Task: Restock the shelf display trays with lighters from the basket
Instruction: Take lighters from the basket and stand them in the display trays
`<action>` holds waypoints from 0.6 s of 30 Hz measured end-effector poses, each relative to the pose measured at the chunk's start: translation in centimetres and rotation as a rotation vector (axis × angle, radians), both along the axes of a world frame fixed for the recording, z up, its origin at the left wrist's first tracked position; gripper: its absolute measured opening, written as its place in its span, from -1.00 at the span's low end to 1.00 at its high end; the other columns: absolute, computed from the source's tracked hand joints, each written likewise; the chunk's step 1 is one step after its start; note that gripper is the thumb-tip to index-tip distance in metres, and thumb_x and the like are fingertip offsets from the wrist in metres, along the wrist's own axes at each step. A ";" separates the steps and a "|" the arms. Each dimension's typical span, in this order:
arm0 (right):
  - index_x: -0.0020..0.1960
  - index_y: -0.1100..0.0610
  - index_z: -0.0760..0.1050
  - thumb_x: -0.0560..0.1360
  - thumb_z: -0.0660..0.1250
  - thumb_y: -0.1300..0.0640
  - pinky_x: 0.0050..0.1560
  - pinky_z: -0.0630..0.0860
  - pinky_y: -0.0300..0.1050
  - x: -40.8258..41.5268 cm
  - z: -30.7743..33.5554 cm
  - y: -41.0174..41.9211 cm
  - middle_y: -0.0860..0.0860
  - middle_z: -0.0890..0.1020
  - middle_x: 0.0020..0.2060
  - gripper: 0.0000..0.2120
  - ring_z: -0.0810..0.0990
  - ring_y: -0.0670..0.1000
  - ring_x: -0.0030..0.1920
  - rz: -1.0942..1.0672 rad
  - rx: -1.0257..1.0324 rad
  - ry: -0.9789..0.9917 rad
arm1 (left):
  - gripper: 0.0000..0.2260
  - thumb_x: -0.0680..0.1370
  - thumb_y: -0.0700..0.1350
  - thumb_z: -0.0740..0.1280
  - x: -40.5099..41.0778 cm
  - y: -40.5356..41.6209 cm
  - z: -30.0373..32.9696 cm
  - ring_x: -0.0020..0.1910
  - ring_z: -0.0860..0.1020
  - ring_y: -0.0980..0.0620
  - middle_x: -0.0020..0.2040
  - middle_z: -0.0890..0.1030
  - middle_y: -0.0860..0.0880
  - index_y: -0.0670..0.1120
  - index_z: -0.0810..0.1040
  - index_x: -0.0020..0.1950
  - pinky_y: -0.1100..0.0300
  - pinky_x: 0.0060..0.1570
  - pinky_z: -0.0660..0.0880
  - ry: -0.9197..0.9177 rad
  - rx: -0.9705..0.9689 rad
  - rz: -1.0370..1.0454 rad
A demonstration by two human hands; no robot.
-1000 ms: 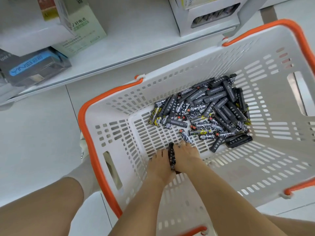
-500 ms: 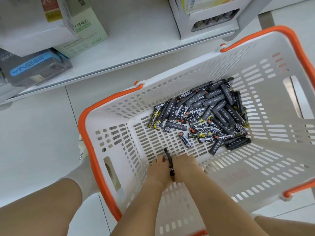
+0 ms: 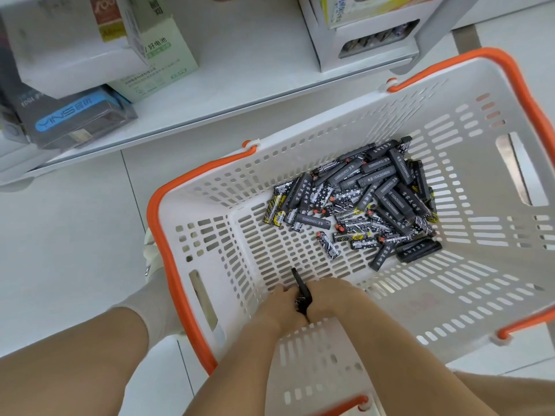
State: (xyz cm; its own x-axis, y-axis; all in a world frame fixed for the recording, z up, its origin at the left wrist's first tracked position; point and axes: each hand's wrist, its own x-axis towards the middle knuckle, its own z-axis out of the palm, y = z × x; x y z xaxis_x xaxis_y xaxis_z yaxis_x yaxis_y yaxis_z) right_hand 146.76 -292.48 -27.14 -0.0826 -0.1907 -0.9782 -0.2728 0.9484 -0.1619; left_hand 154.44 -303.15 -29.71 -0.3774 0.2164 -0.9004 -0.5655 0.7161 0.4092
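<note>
The left hand (image 3: 277, 304) and right hand (image 3: 329, 297) together gripped a small bunch of lighters (image 3: 301, 298) low inside the basket (image 3: 210, 265). A large pile (image 3: 360, 202) remained farther right, so restocking the tray (image 3: 369, 40) looked far from finished.

hands (image 3: 303, 301) nearer the basket's (image 3: 192, 295) near wall

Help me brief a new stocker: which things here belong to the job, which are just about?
Job: white slotted plastic basket with orange handles; heap of black patterned lighters; lighters gripped between both hands; white display tray.
About: green-white carton; grey box, blue label.
</note>
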 end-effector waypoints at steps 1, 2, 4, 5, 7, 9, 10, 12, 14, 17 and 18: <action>0.07 0.05 0.54 0.37 0.36 0.06 -0.11 0.55 -0.11 -0.2 0.1 0.2 0.01 0.62 -0.14 -0.72 0.62 0.05 -0.09 -0.084 0.001 -0.040 | -0.61 0.44 -0.02 0.35 0.0 -0.2 -0.1 0.15 0.46 -0.03 0.12 0.53 -0.02 0.07 0.44 0.26 0.07 0.13 0.46 -0.039 0.031 0.037; 0.05 0.06 0.57 0.37 0.39 0.05 -0.17 0.56 -0.14 -0.4 0.2 0.4 0.01 0.63 -0.16 -0.73 0.63 0.04 -0.12 -0.173 0.001 -0.076 | -0.55 0.41 -0.01 0.39 -0.1 -0.4 0.1 0.11 0.51 -0.02 0.13 0.56 0.01 0.09 0.43 0.29 0.09 0.10 0.48 -0.077 0.059 0.087; 0.09 0.11 0.56 0.46 0.36 0.05 -0.35 0.48 -0.22 -1.0 1.0 0.6 0.01 0.59 -0.19 -0.76 0.60 0.00 -0.23 -0.294 -0.003 -0.149 | -0.50 0.40 -0.01 0.44 -0.4 -0.6 0.7 0.10 0.52 -0.01 0.15 0.56 0.02 0.08 0.43 0.32 0.13 0.07 0.47 -0.104 0.068 0.088; 0.12 0.12 0.53 0.50 0.35 0.05 -0.43 0.45 -0.25 -1.2 1.4 0.8 0.00 0.57 -0.20 -0.76 0.57 -0.03 -0.29 -0.327 0.002 -0.177 | -0.52 0.40 -0.02 0.45 -0.7 -0.6 1.0 0.10 0.52 -0.01 0.15 0.56 0.01 0.06 0.43 0.29 0.13 0.04 0.48 -0.102 0.056 0.052; 0.20 0.13 0.51 0.52 0.34 0.03 -0.50 0.44 -0.28 -1.6 2.1 1.2 0.00 0.58 -0.18 -0.70 0.54 -0.06 -0.33 -0.391 0.004 -0.224 | -0.60 0.39 -0.06 0.45 -1.4 -0.8 2.0 0.01 0.55 0.00 0.07 0.58 0.00 0.04 0.47 0.20 0.13 -0.09 0.51 -0.102 0.066 0.012; 0.24 0.16 0.50 0.52 0.35 0.01 -0.41 0.48 -0.25 -1.7 2.8 1.5 0.08 0.61 -0.11 -0.65 0.56 0.00 -0.28 -0.465 0.007 -0.256 | -0.76 0.39 -0.09 0.46 -2.3 -1.2 3.4 -0.17 0.54 0.04 -0.12 0.59 0.01 0.03 0.51 0.01 0.20 -0.28 0.46 -0.088 0.107 -0.028; 0.25 0.19 0.49 0.52 0.35 0.02 -0.34 0.48 -0.20 -1.7 3.3 1.6 0.11 0.61 -0.08 -0.63 0.57 0.04 -0.23 -0.509 0.009 -0.259 | -0.80 0.40 -0.08 0.47 -2.7 -1.3 4.1 -0.23 0.52 0.05 -0.20 0.57 0.02 0.05 0.50 -0.07 0.23 -0.33 0.43 -0.083 0.132 -0.030; 0.19 0.20 0.49 0.54 0.33 0.01 -0.28 0.48 -0.20 -1.9 4.7 2.1 0.08 0.60 -0.11 -0.67 0.56 0.02 -0.20 -0.604 -0.003 -0.269 | -0.76 0.42 -0.08 0.48 -3.1 -1.5 5.5 -0.24 0.53 0.06 -0.20 0.57 0.02 0.06 0.48 -0.02 0.26 -0.35 0.44 -0.091 0.184 0.035; 0.05 0.14 0.48 0.58 0.26 -0.01 -0.33 0.49 -0.25 -2.1 6.3 2.5 0.01 0.58 -0.21 -0.78 0.55 -0.05 -0.28 -0.698 -0.042 -0.294 | -0.75 0.46 -0.07 0.46 -3.2 -1.5 6.8 -0.25 0.54 0.10 -0.19 0.56 0.04 0.04 0.46 0.07 0.30 -0.39 0.44 -0.072 0.217 0.099; -0.10 0.11 0.45 0.61 0.23 0.01 -0.44 0.44 -0.28 -1.8 8.4 2.9 0.00 0.53 -0.32 -0.80 0.50 -0.08 -0.38 -0.844 -0.124 -0.298 | -0.66 0.49 0.02 0.43 -3.1 -1.2 8.7 -0.31 0.48 0.13 -0.20 0.52 0.03 -0.01 0.44 0.20 0.31 -0.43 0.37 0.025 0.199 0.203; -0.11 0.12 0.46 0.60 0.24 0.02 -0.46 0.44 -0.28 -1.6 8.9 3.1 0.01 0.52 -0.35 -0.81 0.49 -0.08 -0.40 -0.926 -0.156 -0.291 | -0.62 0.49 0.03 0.43 -3.0 -1.1 9.4 -0.33 0.47 0.13 -0.19 0.52 0.00 -0.02 0.43 0.24 0.32 -0.44 0.35 0.067 0.184 0.260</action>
State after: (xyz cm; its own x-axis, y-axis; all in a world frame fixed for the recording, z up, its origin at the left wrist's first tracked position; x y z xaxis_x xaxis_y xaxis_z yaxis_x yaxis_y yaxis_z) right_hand 145.13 -289.41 -18.24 -0.0245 -0.3006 -0.9534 0.6383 0.7293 -0.2463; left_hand 151.49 -304.25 -20.35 -0.4982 0.2614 -0.8267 -0.6875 0.4619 0.5603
